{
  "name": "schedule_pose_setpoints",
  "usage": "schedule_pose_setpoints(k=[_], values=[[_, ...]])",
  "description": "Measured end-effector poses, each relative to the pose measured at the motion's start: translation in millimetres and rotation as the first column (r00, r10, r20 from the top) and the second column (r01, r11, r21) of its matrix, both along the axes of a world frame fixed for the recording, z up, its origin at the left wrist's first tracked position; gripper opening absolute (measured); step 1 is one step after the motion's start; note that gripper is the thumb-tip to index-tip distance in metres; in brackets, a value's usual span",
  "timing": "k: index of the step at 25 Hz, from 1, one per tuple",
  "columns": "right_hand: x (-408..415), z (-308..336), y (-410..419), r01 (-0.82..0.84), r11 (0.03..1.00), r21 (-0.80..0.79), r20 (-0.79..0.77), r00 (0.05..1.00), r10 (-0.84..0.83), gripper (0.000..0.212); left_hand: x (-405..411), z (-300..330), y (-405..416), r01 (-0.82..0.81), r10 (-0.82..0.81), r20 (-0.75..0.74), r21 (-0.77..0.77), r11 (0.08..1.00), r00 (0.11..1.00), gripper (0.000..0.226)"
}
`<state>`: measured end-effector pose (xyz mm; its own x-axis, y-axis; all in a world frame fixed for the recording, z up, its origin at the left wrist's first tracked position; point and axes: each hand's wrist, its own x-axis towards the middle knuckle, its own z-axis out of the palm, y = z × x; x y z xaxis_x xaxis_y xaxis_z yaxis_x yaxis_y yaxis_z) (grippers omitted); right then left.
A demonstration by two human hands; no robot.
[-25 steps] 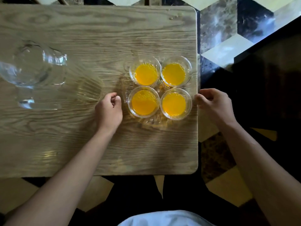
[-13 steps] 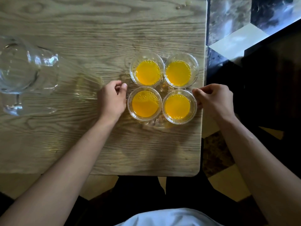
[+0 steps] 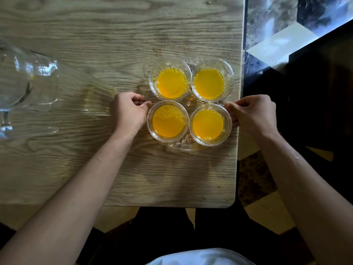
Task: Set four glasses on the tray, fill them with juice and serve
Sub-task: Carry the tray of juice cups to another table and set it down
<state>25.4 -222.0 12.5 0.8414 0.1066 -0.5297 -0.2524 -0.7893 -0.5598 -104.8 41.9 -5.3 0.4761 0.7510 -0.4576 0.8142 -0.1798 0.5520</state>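
On the wooden bench (image 3: 114,35), near its right edge, a clear glass tray (image 3: 188,147) carries four glasses (image 3: 171,82) of orange juice, packed two by two and touching. From the head view, the left hand (image 3: 129,111) has its grip curled closed on the tray's left rim, and the right hand (image 3: 254,113) is likewise closed on the right rim. An empty glass pitcher (image 3: 24,83) stands well apart at the far left.
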Motion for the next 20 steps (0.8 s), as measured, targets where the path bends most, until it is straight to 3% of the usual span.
schedule_pose_setpoints(k=[8, 20], values=[[-3, 8, 7, 0.011, 1.000, -0.014, -0.002, 1.000, -0.011, 0.021, 1, -2, 3, -0.060, 0.063, 0.020, -0.118, 0.991, 0.998, 0.014], [-13, 15, 3, 0.025, 1.000, -0.012, 0.041, 0.999, -0.024, 0.016, -5, 10, 0, -0.020, 0.022, 0.021, -0.108, 0.994, 1.000, 0.012]])
